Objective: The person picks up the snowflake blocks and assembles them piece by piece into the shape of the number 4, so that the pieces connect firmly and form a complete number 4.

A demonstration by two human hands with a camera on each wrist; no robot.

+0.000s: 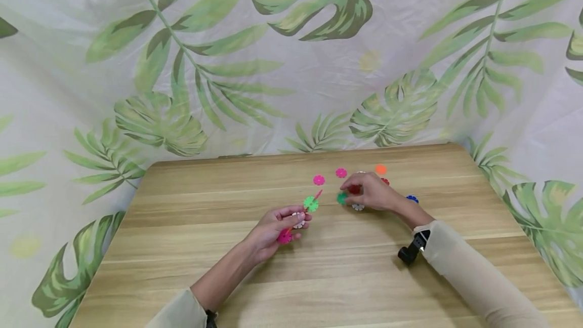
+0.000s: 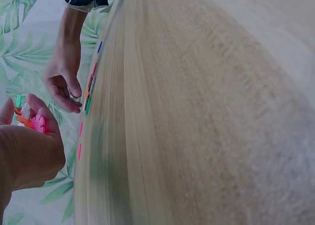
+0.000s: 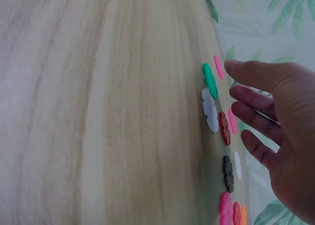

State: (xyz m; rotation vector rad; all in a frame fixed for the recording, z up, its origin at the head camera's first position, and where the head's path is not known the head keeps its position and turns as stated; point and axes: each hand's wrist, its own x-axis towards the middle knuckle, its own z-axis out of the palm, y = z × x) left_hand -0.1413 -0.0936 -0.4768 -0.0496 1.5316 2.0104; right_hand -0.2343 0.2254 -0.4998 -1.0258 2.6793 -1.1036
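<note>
My left hand grips a small chain of joined, notched plastic discs. A light green disc is at its far end, a white disc lies between the fingers, and a magenta disc is at the near end; orange pieces show in the left wrist view. My right hand is just above the loose discs, thumb and fingers apart with nothing between them. Nearest to it are a green disc, a grey-white disc and a red disc on the table.
Two pink discs lie beyond the hands. Around the right hand are a black disc, an orange disc and a blue disc. The wooden table meets a leaf-printed cloth at its far edge.
</note>
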